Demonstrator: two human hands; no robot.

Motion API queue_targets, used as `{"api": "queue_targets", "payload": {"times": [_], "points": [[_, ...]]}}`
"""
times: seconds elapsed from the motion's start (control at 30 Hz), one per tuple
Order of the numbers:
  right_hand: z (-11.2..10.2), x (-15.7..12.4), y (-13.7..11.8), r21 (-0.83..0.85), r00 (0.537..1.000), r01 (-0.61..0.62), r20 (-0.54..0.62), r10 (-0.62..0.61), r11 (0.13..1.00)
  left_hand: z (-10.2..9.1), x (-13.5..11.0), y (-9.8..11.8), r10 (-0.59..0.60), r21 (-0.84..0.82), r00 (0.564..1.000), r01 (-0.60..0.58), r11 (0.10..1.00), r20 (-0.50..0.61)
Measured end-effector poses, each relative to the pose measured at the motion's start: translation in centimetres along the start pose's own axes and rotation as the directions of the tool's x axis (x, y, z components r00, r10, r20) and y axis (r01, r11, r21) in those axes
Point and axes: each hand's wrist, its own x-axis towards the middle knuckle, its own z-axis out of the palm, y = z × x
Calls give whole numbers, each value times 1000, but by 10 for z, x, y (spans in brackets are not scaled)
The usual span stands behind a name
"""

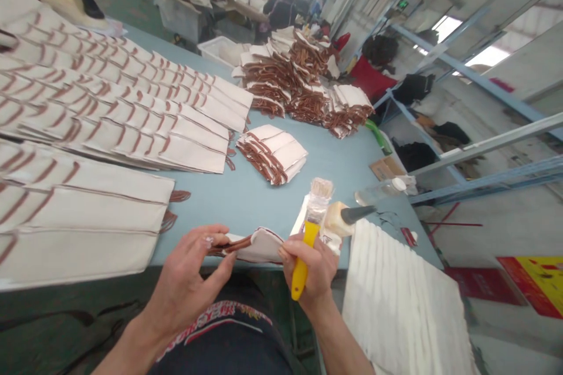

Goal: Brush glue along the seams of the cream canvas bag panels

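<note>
My left hand point(191, 272) pinches the brown-trimmed end of a small cream fabric piece point(259, 244) at the near edge of the blue table point(246, 193). My right hand point(308, 269) is closed around the yellow handle of a paintbrush point(313, 222), bristles pointing up and away, and its fingers also touch the other end of the fabric piece. Both hands sit just above my lap.
Rows of overlapped cream pieces point(123, 111) with brown trim cover the table's left. A small stack point(272, 152) lies in the middle, bigger piles point(303, 79) farther back. A second brush point(347, 217) and a clear bottle point(382, 190) lie right of my hands. White sheets point(396, 299) lie at lower right.
</note>
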Motion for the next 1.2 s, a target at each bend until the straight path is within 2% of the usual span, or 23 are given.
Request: {"api": "queue_targets", "payload": {"times": [0.17,0.3,0.47,0.53,0.6,0.67,0.73,0.77,0.83,0.93,1.0,1.1,1.2], "points": [[6,-9,-4,5,999,-29,29,29,1000,1,-8,-5,-68,12,997,68,998,41],[9,-14,-7,-21,996,-66,55,67,998,8,-11,-7,-74,-35,993,77,996,90],[11,-13,-8,-94,997,-79,12,81,992,16,-12,-4,-91,-52,995,94,994,45],[12,-13,-6,-87,997,-72,-20,71,994,16,-10,0,-146,-77,986,153,985,81],[11,-14,-4,-51,997,-68,-29,67,996,14,-5,7,-230,-143,949,264,954,217],[10,-17,0,-4,998,-56,-2,56,998,9,4,17,-280,-232,872,393,890,402],[7,-19,3,40,999,-31,30,30,999,5,14,29,-260,-315,800,479,819,541],[5,-20,4,61,999,-9,39,6,998,3,18,34,-239,-340,783,494,800,575],[0,-22,8,100,998,40,47,-45,994,2,23,43,-218,-334,786,471,816,578],[-10,-23,14,137,992,85,81,-97,987,4,22,53,-192,-231,827,358,905,529],[-17,-23,18,138,987,116,92,-129,984,6,18,57,-147,-186,835,283,941,530],[-26,-23,22,129,984,164,50,-172,978,6,14,64,-73,-160,830,192,968,552],[-29,-20,25,158,990,142,-5,-143,977,-1,13,65,-127,-12,797,167,986,591]]}}
